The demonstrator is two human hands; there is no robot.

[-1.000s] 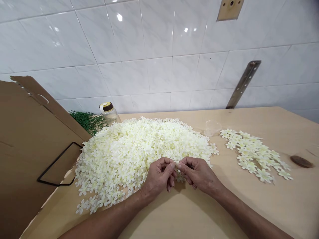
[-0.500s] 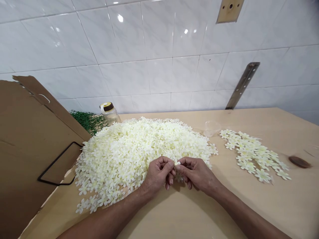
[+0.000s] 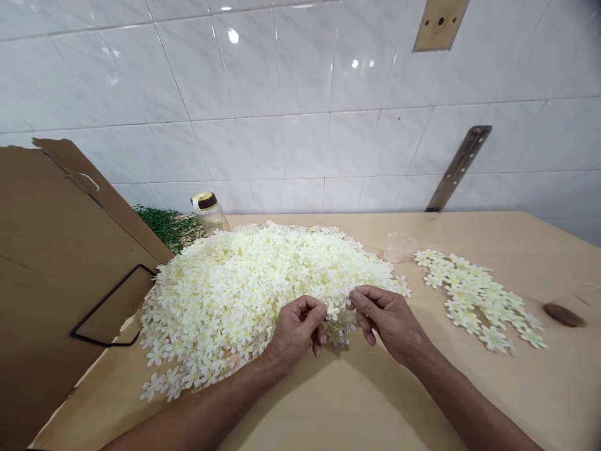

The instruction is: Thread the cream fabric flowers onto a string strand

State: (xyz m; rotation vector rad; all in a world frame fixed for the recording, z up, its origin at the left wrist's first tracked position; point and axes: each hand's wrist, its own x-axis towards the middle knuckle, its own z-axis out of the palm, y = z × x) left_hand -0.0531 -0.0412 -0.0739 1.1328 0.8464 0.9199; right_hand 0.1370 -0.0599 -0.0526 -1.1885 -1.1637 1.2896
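A big heap of artificial white flowers [image 3: 263, 275], pale yellow-green at their centres, covers the middle of the table. At its front edge my left hand [image 3: 300, 326] is closed, thumb and index pinching a single artificial flower [image 3: 332, 312] against the backdrop of the heap. A short gap to the right, my right hand [image 3: 385, 316] also has thumb and index pressed together. A tiny pale speck shows at those fingertips, too small to name. Its other fingers curl loosely beneath.
Further right lies a smaller spread of flowers [image 3: 488, 297], near a clear plastic piece [image 3: 399, 246] and a brown oval object [image 3: 563, 315]. A cardboard box [image 3: 70, 250] stands left. Behind the heap are a bottle [image 3: 210, 210] and green netting [image 3: 169, 227].
My right hand has moved away from my left, to the right and slightly up, so the fingertips are now apart. The left hand keeps its pinch. The view has shifted slightly.
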